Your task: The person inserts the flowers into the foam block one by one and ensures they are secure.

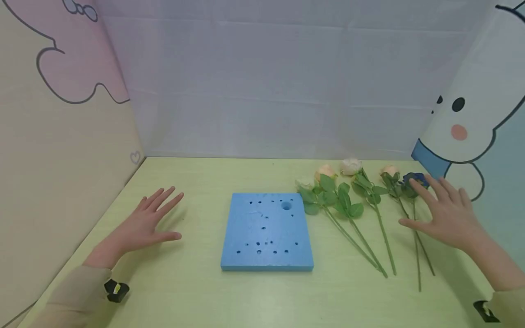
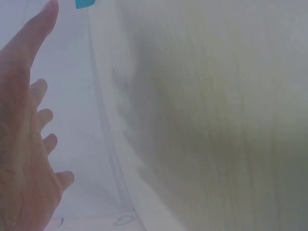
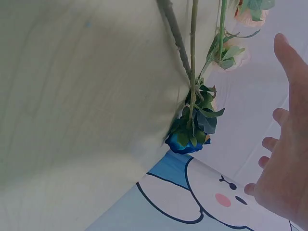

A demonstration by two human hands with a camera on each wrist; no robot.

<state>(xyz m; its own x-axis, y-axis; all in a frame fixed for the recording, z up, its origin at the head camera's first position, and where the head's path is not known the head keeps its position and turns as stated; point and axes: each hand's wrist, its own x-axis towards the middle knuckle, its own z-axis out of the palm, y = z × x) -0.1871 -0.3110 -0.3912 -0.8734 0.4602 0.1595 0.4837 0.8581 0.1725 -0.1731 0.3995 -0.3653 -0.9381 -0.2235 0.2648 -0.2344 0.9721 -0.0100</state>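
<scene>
My left hand (image 1: 143, 223) hovers over the left side of the table, fingers spread and holding nothing. On the right, my right hand (image 1: 449, 216) is held above the table with spread fingers, nearest to a blue rose (image 1: 415, 178), which its fingertips overlap in the head view. Beside that rose lies a peach rose (image 1: 389, 171), their stems crossing. Further left lie a white rose (image 1: 351, 166), another peach rose (image 1: 326, 171) and a cream rose (image 1: 304, 184), leafy stems pointing toward me. Between the hands sits a blue foam block (image 1: 266, 232) with several small holes and one larger hole.
The pale wooden table (image 1: 172, 291) is bounded by a white cloth wall (image 1: 246, 91) at the back. Cartoon-printed panels stand at the left (image 1: 61, 136) and right (image 1: 504, 182). The cream rose's leaves reach the block's right edge.
</scene>
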